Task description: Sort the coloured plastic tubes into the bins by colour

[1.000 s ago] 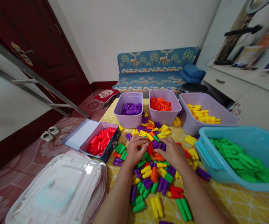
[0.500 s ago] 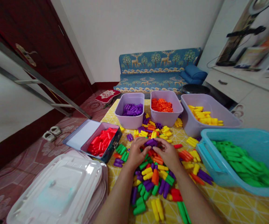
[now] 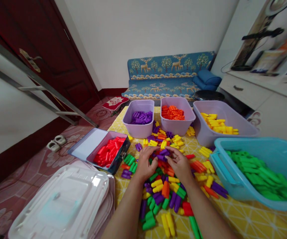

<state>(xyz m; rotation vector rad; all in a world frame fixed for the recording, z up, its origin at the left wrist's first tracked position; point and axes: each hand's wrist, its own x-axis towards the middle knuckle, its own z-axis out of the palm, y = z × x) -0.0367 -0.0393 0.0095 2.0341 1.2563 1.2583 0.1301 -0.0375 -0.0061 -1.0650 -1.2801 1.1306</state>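
Purple toy blocks [image 3: 163, 154], shaped like joined tubes, are between my two hands above the mixed pile. My right hand [image 3: 180, 166] grips them at their right end with thumb and forefinger. On the other side, my left hand [image 3: 145, 163] is curved, its thumb and fingers apart, close to the blocks' left end. Whether its fingertips touch them is hard to see. Beneath and around both hands lie loose yellow blocks [image 3: 157, 186], green blocks [image 3: 148, 221], an orange block [image 3: 165, 190] and more purple pieces.
Lilac bins hold purple [image 3: 138, 129], orange [image 3: 177, 125] and yellow blocks [image 3: 218, 123]. A turquoise bin [image 3: 233, 186] of green blocks stands right. Left are an open tin [image 3: 120, 156] of red blocks and stacked white lids [image 3: 66, 202]. A patterned sofa [image 3: 168, 74] stands behind.
Both hands pinched the purple block together before. Now the left fingers have spread away from it, and the purple pieces in the right hand sit tilted and slightly lower.
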